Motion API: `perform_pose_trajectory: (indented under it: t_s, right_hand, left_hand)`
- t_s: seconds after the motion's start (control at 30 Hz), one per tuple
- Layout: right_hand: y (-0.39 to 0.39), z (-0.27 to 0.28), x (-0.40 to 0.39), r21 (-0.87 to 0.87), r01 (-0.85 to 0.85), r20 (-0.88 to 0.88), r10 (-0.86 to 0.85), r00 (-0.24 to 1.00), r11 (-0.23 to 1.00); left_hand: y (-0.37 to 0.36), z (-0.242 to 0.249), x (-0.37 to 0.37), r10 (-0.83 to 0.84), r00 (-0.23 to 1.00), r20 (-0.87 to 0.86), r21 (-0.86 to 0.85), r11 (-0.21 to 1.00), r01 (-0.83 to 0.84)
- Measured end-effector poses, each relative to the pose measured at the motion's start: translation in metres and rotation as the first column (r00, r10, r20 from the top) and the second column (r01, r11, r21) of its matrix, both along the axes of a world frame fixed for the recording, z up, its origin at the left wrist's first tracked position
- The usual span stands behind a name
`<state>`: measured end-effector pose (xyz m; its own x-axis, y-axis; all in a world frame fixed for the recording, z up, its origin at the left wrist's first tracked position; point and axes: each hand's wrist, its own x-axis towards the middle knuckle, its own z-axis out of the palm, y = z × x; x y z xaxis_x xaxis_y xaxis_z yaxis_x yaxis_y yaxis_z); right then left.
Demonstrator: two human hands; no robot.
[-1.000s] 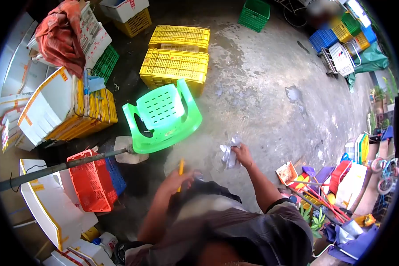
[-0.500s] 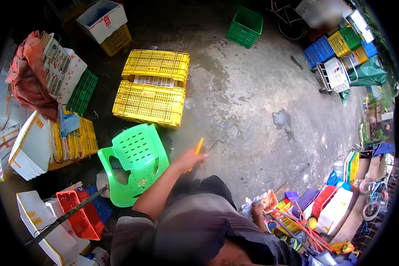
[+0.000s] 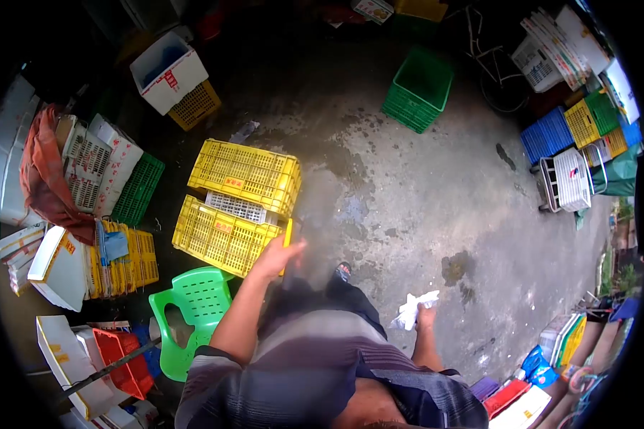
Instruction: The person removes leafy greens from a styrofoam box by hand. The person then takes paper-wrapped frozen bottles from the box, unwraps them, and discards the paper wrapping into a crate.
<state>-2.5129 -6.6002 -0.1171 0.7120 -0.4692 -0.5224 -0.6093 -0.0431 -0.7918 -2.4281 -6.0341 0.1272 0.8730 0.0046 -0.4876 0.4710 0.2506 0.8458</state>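
My left hand [image 3: 273, 259] is closed around a slim yellow handle [image 3: 288, 233] that points up past my fingers. It is held out in front of my body, overlapping the near corner of the yellow crates in this view. My right hand [image 3: 426, 316] hangs out to the right, gripping a crumpled white sheet [image 3: 412, 309], whose material is unclear. Two yellow plastic crates [image 3: 247, 171] stand ahead of my left hand, with a white crate [image 3: 236, 206] showing between them. A green plastic chair [image 3: 193, 304] is close to my left arm.
A green crate [image 3: 416, 93] stands farther ahead on the wet concrete floor [image 3: 408, 207]. Foam boxes [image 3: 64, 268] and more crates line the left. A white trolley [image 3: 571, 179] and stacked blue crates [image 3: 547, 139] are on the right. A pole [image 3: 114, 363] crosses at lower left.
My view has shifted forward toward the yellow crates, and the chair now sits lower. My right hand has moved away from the lower-right pile with the white sheet; my left hand still grips the yellow handle.
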Motion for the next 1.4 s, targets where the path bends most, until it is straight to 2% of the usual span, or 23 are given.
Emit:
perform_pose_trajectory:
  t_s: [0.07, 0.13, 0.2, 0.33, 0.47, 0.5, 0.57, 0.6, 0.67, 0.77, 0.8, 0.83, 0.87, 0.9, 0.93, 1.0, 1.07, 1.1, 1.13, 1.23, 1.27, 1.33, 1.4]
  right_hand:
    - [-0.02, 0.007, 0.113, -0.044, 0.005, -0.034, -0.006, 0.999, 0.999]
    - [-0.006, 0.045, 0.209, -0.071, -0.073, 0.183, 0.085, 0.979, 0.995]
    - [0.018, 0.092, 0.293, -0.246, -0.192, 0.046, 0.21, 0.977, 0.95]
    - [0.057, 0.078, 0.401, -0.124, -0.196, 0.219, 0.22, 0.951, 0.973]
    - [0.065, 0.035, 0.436, -0.328, -0.389, 0.03, 0.421, 0.906, 0.861]
    - [0.096, 0.091, 0.447, -0.243, -0.454, -0.226, 0.405, 0.886, 0.857]
    - [0.095, 0.071, 0.465, -0.363, -0.428, -0.246, 0.358, 0.901, 0.828]
    - [0.102, 0.077, 0.481, -0.389, -0.424, -0.367, 0.284, 0.886, 0.818]
    - [0.117, 0.084, 0.516, -0.2, -0.317, -0.408, 0.216, 0.887, 0.927]
    - [0.162, 0.106, 0.594, -0.364, -0.705, -0.54, 0.479, 0.692, 0.608]
    - [0.136, 0.048, 0.616, -0.433, -0.892, -0.722, 0.642, 0.258, -0.128]
    - [0.132, 0.0, 0.632, -0.531, -0.703, -0.466, 0.531, 0.708, 0.472]
    - [0.141, 0.007, 0.672, -0.626, -0.78, -0.448, 0.812, 0.375, 0.016]
    - [0.161, 0.009, 0.714, -0.538, -0.829, -0.429, 0.797, 0.425, 0.153]
    - [0.177, -0.001, 0.749, -0.462, -0.796, -0.322, 0.762, 0.562, 0.392]
    - [0.195, -0.042, 0.83, -0.385, -0.816, -0.136, 0.848, 0.513, 0.432]
    - [0.209, -0.087, 0.919, -0.501, -0.767, 0.0, 0.886, 0.464, 0.402]
    - [0.224, -0.082, 0.967, -0.435, -0.844, -0.088, 0.918, 0.386, 0.313]
    - [0.262, -0.041, 1.013, -0.667, -0.744, -0.175, 0.979, 0.105, -0.039]
    - [0.355, -0.059, 1.18, -0.388, -0.782, 0.112, 0.868, 0.485, 0.487]
    - [0.436, 0.032, 1.201, -0.156, -0.701, -0.075, 0.699, 0.711, 0.696]
    - [0.499, 0.039, 1.258, 0.053, -0.713, 0.145, 0.701, 0.699, 0.7]
    - [0.561, 0.052, 1.299, 0.07, -0.734, 0.074, 0.73, 0.679, 0.676]
  left_hand:
    - [0.003, 0.02, 0.037, 0.086, 0.996, -0.034, -0.03, 0.996, -0.087]
    - [0.011, 0.036, 0.077, 0.132, 0.991, 0.008, -0.085, 0.988, -0.131]
    - [0.018, 0.034, 0.116, 0.211, 0.977, 0.011, -0.11, 0.972, -0.209]
    - [0.039, 0.021, 0.203, 0.297, 0.955, -0.023, -0.122, 0.947, -0.297]
    - [0.074, 0.0, 0.307, 0.301, 0.953, -0.047, -0.165, 0.938, -0.304]
    - [0.081, 0.002, 0.322, 0.313, 0.946, -0.079, -0.179, 0.93, -0.322]
    - [0.105, 0.01, 0.382, 0.326, 0.941, -0.089, -0.156, 0.929, -0.336]
    - [0.113, 0.013, 0.403, 0.347, 0.933, -0.1, -0.164, 0.919, -0.359]
    - [0.135, 0.017, 0.45, 0.376, 0.919, -0.122, -0.164, 0.905, -0.392]
    - [0.166, 0.023, 0.512, 0.411, 0.907, -0.093, -0.167, 0.891, -0.421]
    - [0.175, 0.019, 0.529, 0.433, 0.896, -0.097, -0.163, 0.881, -0.444]
    - [0.184, 0.013, 0.546, 0.478, 0.872, -0.106, -0.131, 0.862, -0.489]
    - [0.193, 0.011, 0.564, 0.516, 0.851, -0.1, -0.112, 0.844, -0.525]
    - [0.204, 0.007, 0.58, 0.554, 0.825, -0.112, -0.091, 0.821, -0.564]
    - [0.215, 0.004, 0.595, 0.596, 0.793, -0.126, -0.065, 0.793, -0.606]
    - [0.237, 0.005, 0.625, 0.688, 0.708, -0.161, -0.052, 0.71, -0.702]
    - [0.259, 0.007, 0.651, 0.76, 0.619, -0.2, -0.027, 0.627, -0.779]
    - [0.266, 0.015, 0.658, 0.77, 0.609, -0.19, -0.013, 0.619, -0.786]
    - [0.277, 0.023, 0.671, 0.787, 0.596, -0.163, -0.006, 0.603, -0.798]
    - [0.31, 0.035, 0.685, 0.846, 0.517, -0.126, 0.009, 0.522, -0.853]
    - [0.319, 0.036, 0.69, 0.858, 0.502, -0.11, 0.002, 0.505, -0.863]
    - [0.338, 0.039, 0.706, 0.903, 0.413, -0.12, 0.008, 0.417, -0.909]
    - [0.362, 0.024, 0.715, 0.929, 0.336, -0.158, 0.042, 0.346, -0.937]
